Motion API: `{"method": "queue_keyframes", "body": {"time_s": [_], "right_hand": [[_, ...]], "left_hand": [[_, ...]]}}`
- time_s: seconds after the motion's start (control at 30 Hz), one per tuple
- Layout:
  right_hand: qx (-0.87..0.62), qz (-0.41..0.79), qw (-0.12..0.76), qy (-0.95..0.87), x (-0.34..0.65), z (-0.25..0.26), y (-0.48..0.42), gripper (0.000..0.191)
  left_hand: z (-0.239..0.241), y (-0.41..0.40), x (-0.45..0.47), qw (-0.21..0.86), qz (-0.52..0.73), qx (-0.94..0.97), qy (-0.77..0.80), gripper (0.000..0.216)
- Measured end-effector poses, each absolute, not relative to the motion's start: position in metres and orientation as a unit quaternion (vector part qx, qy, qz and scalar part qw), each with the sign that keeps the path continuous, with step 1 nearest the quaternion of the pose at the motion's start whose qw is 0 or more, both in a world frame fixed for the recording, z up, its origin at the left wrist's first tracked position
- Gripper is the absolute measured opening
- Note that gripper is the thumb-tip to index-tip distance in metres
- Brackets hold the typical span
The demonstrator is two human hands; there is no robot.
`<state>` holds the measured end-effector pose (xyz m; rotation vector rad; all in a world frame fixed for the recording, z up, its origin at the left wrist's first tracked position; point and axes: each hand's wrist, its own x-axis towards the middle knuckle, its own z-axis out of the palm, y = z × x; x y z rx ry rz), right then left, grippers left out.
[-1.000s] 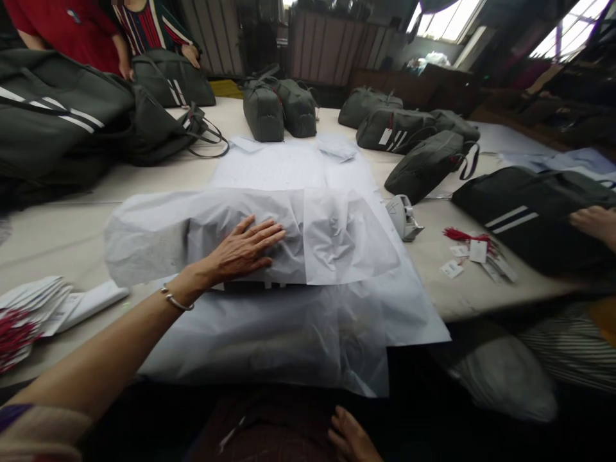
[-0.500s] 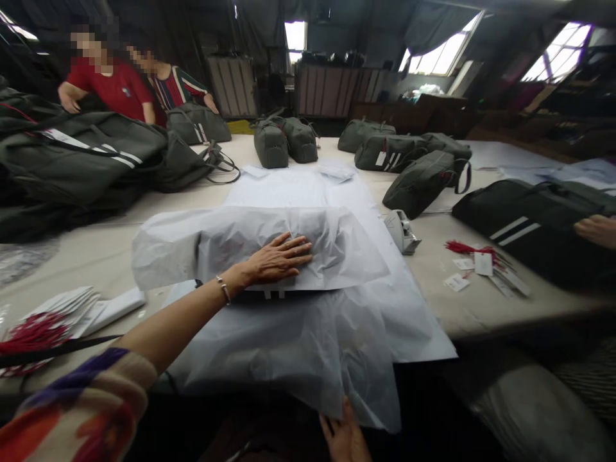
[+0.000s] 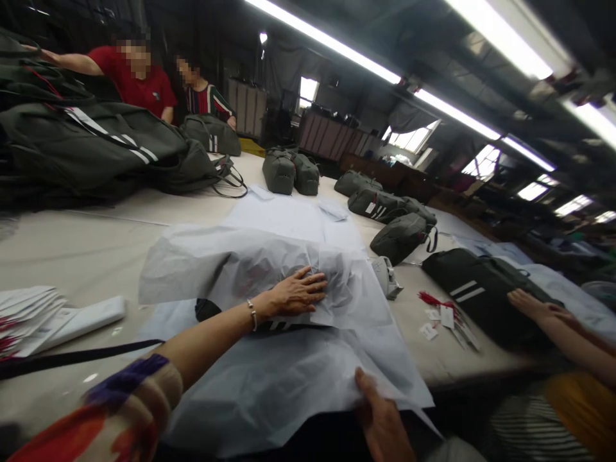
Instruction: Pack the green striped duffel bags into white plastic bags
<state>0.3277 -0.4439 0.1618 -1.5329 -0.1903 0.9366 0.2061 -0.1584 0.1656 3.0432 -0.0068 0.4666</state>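
Observation:
A dark green bag (image 3: 206,310) lies on the table, mostly hidden beneath thin white wrapping paper (image 3: 173,266). Its dark end and a strip with white stripes show below the paper. My left hand (image 3: 299,292) rests flat on the paper over the bag, fingers spread. At the near edge, my right hand (image 3: 385,420) pinches the front part of the paper, thumb on top; its other fingers are blurred and partly hidden. That front part hangs toward me over the table's edge.
White tags with red cords (image 3: 33,317) and a black strap (image 3: 86,356) lie left. Tags (image 3: 447,316) and a tape dispenser (image 3: 387,279) are right. Another person's hands (image 3: 541,308) touch a green bag (image 3: 471,282). More bags (image 3: 96,147) and two people stand beyond.
My right hand has raised the paper's front edge and moved it up and right. My left hand stays on the covered bag. The camera view has tilted.

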Motion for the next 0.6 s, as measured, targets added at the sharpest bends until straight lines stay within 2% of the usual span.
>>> {"method": "queue_keyframes", "body": {"time_s": [0.13, 0.23, 0.33, 0.47, 0.6], "right_hand": [[-0.591, 0.401, 0.691, -0.113, 0.345, 0.205, -0.358, 0.034], [-0.564, 0.428, 0.703, -0.074, 0.354, 0.222, -0.299, 0.026], [-0.547, 0.467, 0.693, -0.048, 0.359, 0.223, -0.254, 0.014], [-0.536, 0.495, 0.683, -0.036, 0.363, 0.21, -0.221, 0.007], [-0.515, 0.515, 0.685, -0.025, 0.368, 0.199, -0.211, 0.002]], "left_hand": [[0.166, -0.161, 0.2, 0.035, 0.196, 0.98, -0.003, 0.037], [0.166, -0.16, 0.199, 0.139, 0.214, 0.967, -0.011, 0.034], [0.171, -0.16, 0.2, 0.273, 0.212, 0.938, 0.003, 0.035], [0.192, -0.16, 0.184, 0.317, 0.2, 0.927, 0.028, 0.024], [0.217, -0.162, 0.117, 0.37, 0.214, 0.893, 0.14, 0.03]]}}
